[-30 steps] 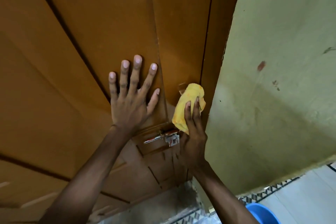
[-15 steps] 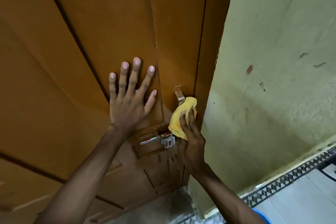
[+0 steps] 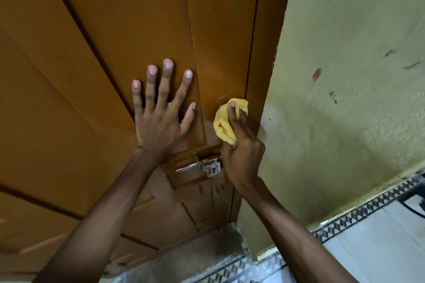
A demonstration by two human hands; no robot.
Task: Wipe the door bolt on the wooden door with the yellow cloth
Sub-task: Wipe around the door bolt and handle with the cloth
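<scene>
My right hand [image 3: 242, 154] presses a bunched yellow cloth [image 3: 224, 122] against the brown wooden door [image 3: 110, 37] near its right edge. The cloth covers most of a small upper metal bolt fitting [image 3: 222, 99], whose top corner pokes out above it. A lower metal door bolt [image 3: 199, 165] with a silver rod and plate sits just below and left of the cloth, uncovered, beside my right wrist. My left hand [image 3: 161, 117] lies flat on the door panel, fingers spread, to the left of the cloth.
The brown door frame [image 3: 269, 41] runs right of the cloth, then a pale green wall [image 3: 349, 76] with dark marks. A patterned tile border [image 3: 368, 211] and light floor tiles [image 3: 379, 248] lie at lower right, and a grey threshold [image 3: 184, 259] below the door.
The cloth went down off the upper fitting half a second ago and is now back up over it. My left hand stays flat on the door.
</scene>
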